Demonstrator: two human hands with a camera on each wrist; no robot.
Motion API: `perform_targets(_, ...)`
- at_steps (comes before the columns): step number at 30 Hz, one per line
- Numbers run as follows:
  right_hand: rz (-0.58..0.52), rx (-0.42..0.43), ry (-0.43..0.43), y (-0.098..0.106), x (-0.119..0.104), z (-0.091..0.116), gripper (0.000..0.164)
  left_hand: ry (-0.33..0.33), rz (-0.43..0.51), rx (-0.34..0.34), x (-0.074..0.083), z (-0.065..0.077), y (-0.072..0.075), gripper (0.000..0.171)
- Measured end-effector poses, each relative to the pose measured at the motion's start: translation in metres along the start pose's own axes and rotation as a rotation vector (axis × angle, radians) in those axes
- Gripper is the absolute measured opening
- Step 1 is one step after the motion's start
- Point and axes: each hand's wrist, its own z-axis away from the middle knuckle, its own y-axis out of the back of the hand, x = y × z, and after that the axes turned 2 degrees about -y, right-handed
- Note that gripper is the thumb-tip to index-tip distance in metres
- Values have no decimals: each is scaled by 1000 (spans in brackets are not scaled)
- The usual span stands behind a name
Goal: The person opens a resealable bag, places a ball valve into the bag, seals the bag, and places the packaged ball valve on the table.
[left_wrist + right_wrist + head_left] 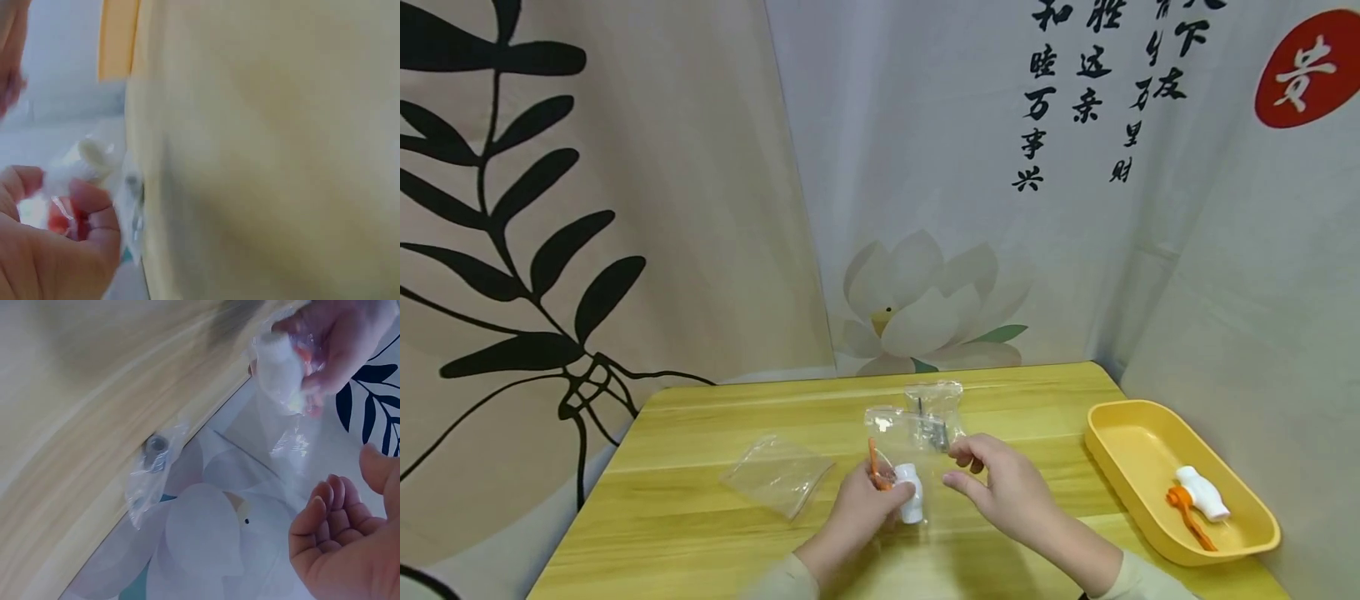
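My left hand (859, 504) grips a clear plastic bag (891, 419) above the table, pinching it around a white tube-shaped plastic piece (909, 493) and a thin orange handle (874, 457). In the right wrist view the white piece (279, 369) shows through the film, with the bag's loose part hanging past it. Beside the bag's right side is my right hand (1003, 483), holding nothing; its fingers are loosely bent and the thumb stands apart. Just behind the hands, another clear bag (942, 400) with a dark grey metal part (934, 433) lies on the table.
A flat clear bag (778, 475) lies left of the hands on the wooden table (685, 517). At the right, a yellow tray (1101, 450) contains a white tube-shaped piece (1204, 493) and an orange handled part (1183, 510). Printed curtains (940, 167) hang behind the table.
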Motion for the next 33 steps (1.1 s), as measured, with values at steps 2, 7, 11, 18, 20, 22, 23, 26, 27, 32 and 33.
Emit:
perform_targets(2,3,-13,-40,2,5,3,20,46,4,51,4,-17,5,35)
perform_targets(7,15,-51,-75,8,16,11,17,117,-65,193,8,-61,19,26)
perform_targets(11,29,-58,-68,13,23,19,16,168,-113,248,4,-88,30,21)
perform_targets(18,46,-75,-62,16,35,30,15,164,-169,228,1,-109,38,20)
perform_targets(20,46,-86,-67,17,38,33,15,152,-188,213,2,-111,36,20)
perform_targets(22,48,-89,-66,17,40,36,16,146,-217,211,3,-112,34,19)
perform_targets(23,48,-92,-68,17,41,37,16,145,-232,217,3,-113,32,19)
perform_targets(26,45,-100,-67,17,43,39,17,124,-253,231,-7,-124,30,19)
perform_targets(27,44,-101,-69,17,44,39,17,116,-262,237,-10,-127,30,20)
perform_targets(32,38,-120,-86,17,47,41,17,12,-390,261,-32,-145,31,30)
perform_targets(33,37,-125,-93,18,48,42,17,9,-419,281,-24,-140,30,32)
